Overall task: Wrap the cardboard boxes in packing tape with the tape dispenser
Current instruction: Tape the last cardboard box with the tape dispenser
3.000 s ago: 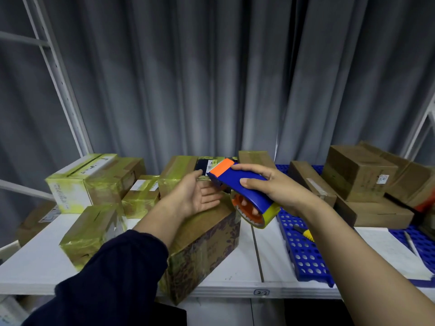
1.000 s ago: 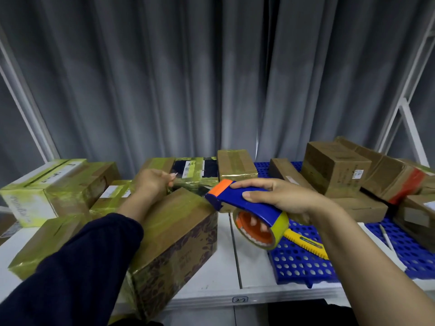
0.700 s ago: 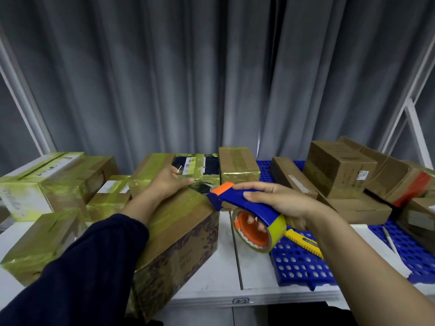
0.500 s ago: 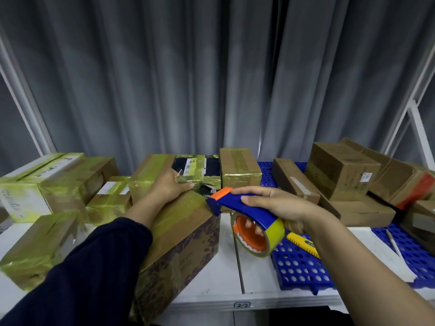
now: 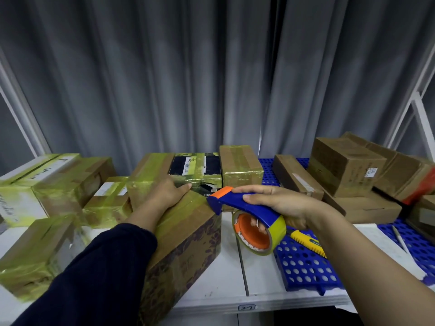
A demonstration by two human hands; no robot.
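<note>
A small tag [image 5: 246, 307] on the shelf edge [image 5: 207, 307] reads "2-7".

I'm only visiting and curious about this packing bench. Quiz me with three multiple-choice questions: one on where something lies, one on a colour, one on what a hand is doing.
1. Where does the yellow knife lie?
A) on the blue mat
B) on top of a taped box
C) in a hand

2. What colour is the tip of the tape dispenser?
A) green
B) orange
C) white

3. What is the left hand doing?
A) holding the knife
B) hanging off the table
C) resting on the nearest box

Answers:
1 A: the knife lies on the perforated mat beside the dispenser.
2 B: an orange tip caps the blue body gripped by the right hand.
3 C: it lies on the box's taped top.
</note>
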